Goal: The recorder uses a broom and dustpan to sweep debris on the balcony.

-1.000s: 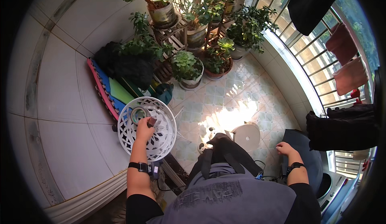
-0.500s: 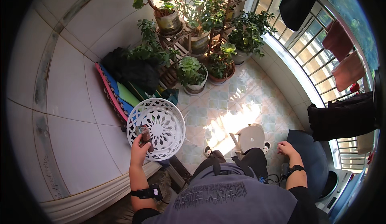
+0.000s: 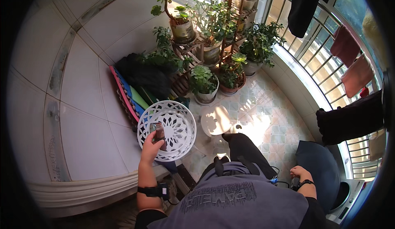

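Observation:
My left hand (image 3: pixel 151 147) is closed around a small reddish-brown object with a clear, shiny end (image 3: pixel 159 136); its exact kind I cannot make out. That hand is over the near left part of a round white openwork plastic basket (image 3: pixel 189 123). What bears the basket is hidden. My right hand (image 3: pixel 300 173) hangs at my right side with its fingers curled in, nothing showing in them. Beside it is a large dark blue-grey curved thing (image 3: pixel 319 167). A round beige stool (image 3: pixel 216 120) stands on the floor ahead, close to my outstretched foot.
Potted plants (image 3: pixel 204 83) fill a wooden stand (image 3: pixel 197 44) at the back. Colourful foam mats (image 3: pixel 135 98) lean on the tiled wall at left, beneath a black bag-like bundle (image 3: pixel 144 74). A dark cloth (image 3: pixel 349 118) hangs by the barred window. A white washing machine (image 3: pixel 347 204) stands at lower right.
The stool has moved left and farther away, and my leg now reaches toward it. My right hand has drawn slightly nearer and curled more. The left hand keeps its hold over the basket.

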`<state>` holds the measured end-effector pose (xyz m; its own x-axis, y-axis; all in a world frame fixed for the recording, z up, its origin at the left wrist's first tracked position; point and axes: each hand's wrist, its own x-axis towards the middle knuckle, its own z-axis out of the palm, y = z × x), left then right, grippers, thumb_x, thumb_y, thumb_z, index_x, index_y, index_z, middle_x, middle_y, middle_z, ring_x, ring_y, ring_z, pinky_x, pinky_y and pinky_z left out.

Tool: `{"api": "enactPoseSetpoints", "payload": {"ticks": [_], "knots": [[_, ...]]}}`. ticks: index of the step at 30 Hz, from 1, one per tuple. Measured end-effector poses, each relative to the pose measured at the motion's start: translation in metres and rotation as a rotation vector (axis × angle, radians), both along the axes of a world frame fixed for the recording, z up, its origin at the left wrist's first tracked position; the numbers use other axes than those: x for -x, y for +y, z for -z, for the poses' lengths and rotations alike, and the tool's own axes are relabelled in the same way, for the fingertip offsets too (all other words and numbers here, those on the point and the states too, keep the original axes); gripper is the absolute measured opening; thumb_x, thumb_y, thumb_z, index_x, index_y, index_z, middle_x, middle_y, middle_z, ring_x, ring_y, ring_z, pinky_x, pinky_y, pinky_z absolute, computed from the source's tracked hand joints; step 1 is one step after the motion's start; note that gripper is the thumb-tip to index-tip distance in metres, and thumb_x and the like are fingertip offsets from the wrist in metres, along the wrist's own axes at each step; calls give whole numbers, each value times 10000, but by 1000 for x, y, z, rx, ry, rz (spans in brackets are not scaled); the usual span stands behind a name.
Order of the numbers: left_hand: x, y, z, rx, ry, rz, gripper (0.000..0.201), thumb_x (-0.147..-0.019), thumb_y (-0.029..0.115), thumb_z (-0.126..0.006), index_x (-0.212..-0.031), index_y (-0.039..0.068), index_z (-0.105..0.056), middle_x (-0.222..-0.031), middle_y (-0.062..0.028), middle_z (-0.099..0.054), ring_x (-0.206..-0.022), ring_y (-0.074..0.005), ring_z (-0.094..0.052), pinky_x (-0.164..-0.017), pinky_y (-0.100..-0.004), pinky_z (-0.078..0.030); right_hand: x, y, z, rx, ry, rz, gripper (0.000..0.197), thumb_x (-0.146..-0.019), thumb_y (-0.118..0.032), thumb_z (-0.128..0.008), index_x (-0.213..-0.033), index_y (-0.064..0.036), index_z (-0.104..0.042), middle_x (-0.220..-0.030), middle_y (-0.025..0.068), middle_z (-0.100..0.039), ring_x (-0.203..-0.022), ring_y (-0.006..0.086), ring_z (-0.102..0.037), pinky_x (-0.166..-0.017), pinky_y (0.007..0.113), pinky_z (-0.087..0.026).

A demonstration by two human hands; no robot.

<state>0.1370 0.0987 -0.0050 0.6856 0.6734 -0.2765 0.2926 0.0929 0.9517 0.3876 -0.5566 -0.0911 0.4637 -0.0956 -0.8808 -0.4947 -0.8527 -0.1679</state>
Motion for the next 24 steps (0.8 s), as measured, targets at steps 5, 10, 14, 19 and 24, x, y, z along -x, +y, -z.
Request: {"api": "enactPoseSetpoints", "payload": {"ticks": [5,10,14,19,24], "knots": [[12,-6,-9,-60,-22,-18,557,-738,61,-646,-1243,-25,-428,-1080,-90,-558,-954,-145,-545,-837,-271,-439,-48,27,-7,46,-9,-130,215,-819,-172,-538,-889,19,-609,-747,75,-611,-563,168,-572,-511,295,-468],[17,-9,-26,-27,-156,-28,562,-750,32,-627,-1263,-26,-404,-1096,-102,-556,-925,-156,-572,-813,-276,-460,-142,140,-27,-81,-143,-138,379,-808,-171,-493,-1162,-36,-505,-974,95,-591,-708,207,-627,-589,375,-431],[15,0,-34,17,-128,-45,561,-747,38,-638,-1255,-35,-412,-1083,-102,-560,-912,-159,-581,-787,-280,-471,-193,290,-69,-440,-362,-345,376,-813,-168,-527,-1155,-12,-517,-973,107,-597,-734,190,-611,-641,311,-453],[1,21,-27,134,-77,-133,588,-751,65,-671,-1261,-50,-400,-1125,-114,-548,-985,-162,-559,-842,-279,-454,-208,479,-147,-888,-378,-861,356,-855,-209,-545,-1140,3,-534,-1001,104,-610,-851,152,-596,-763,291,-476],[-16,41,-73,238,-4,-136,590,-777,114,-682,-1263,-56,-395,-1144,-128,-536,-1028,-177,-544,-880,-277,-444,-209,633,-274,-1269,-187,-1208,280,-885,-112,-534,-1149,-16,-537,-1058,82,-606,-966,145,-579,-839,281,-460]]}}
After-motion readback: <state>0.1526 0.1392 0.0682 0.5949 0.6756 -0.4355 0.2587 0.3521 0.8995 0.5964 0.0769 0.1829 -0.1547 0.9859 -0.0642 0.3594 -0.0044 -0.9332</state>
